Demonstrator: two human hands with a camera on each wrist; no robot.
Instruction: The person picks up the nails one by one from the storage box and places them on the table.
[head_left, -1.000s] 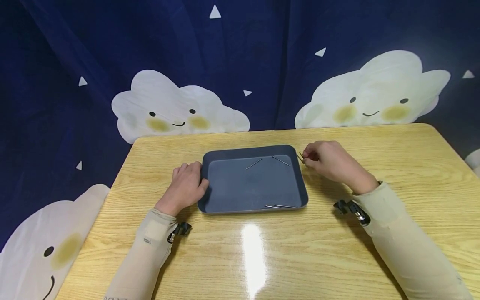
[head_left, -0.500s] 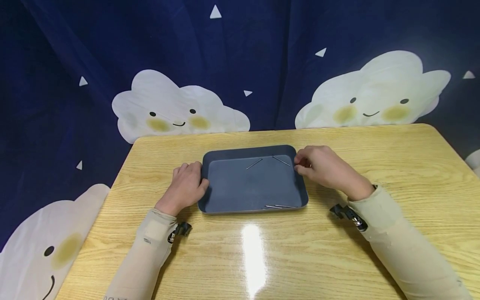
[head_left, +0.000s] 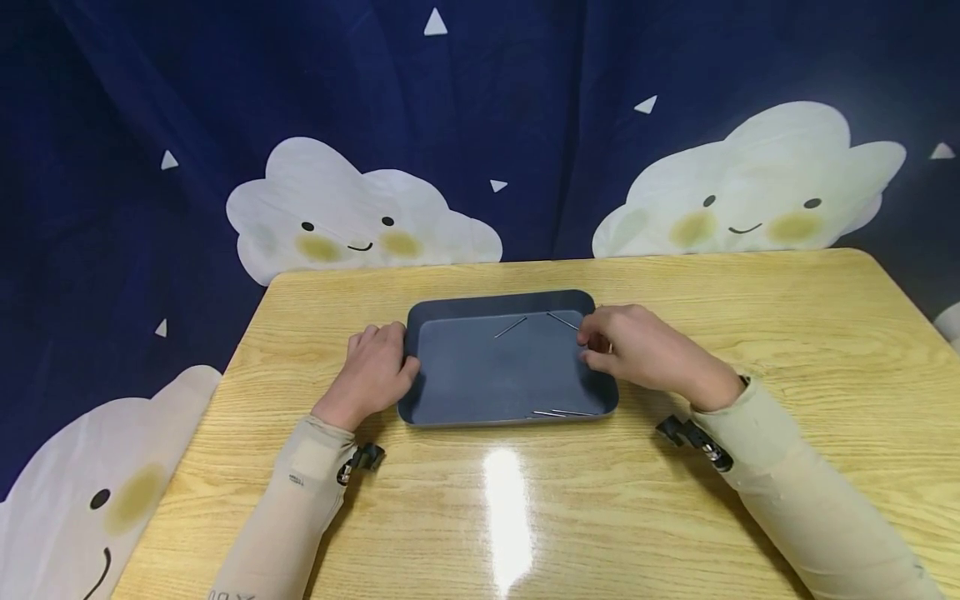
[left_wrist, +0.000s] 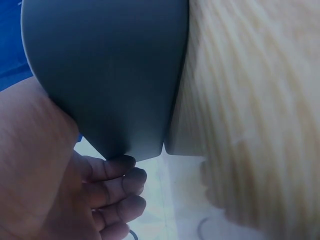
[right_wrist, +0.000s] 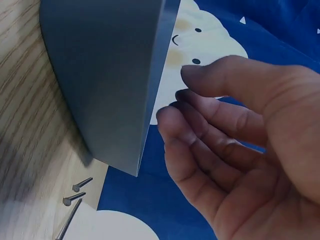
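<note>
A shallow grey rectangular tray [head_left: 498, 371] lies on the wooden table. Inside it, one nail [head_left: 510, 327] and another nail [head_left: 562, 320] rest toward the back, and a few thin nails [head_left: 573, 412] lie along the front wall. My left hand [head_left: 371, 375] grips the tray's left end, thumb over the rim, fingers [left_wrist: 117, 187] curled outside. My right hand [head_left: 630, 346] hangs over the right rim, its fingertips inside the tray's outline, close to the back right nail. In the right wrist view, thumb and fingers [right_wrist: 175, 125] are loosely bent and apart, with nothing seen between them.
Past the tray's right end, several nails [right_wrist: 75, 197] lie on the table, behind my hand in the head view. The wooden table [head_left: 645, 517] meets a dark blue curtain [head_left: 525, 100] with cloud prints at its back edge.
My right hand has moved left and toward me, from the nails on the table beside the tray to over its right rim. The left hand keeps its place.
</note>
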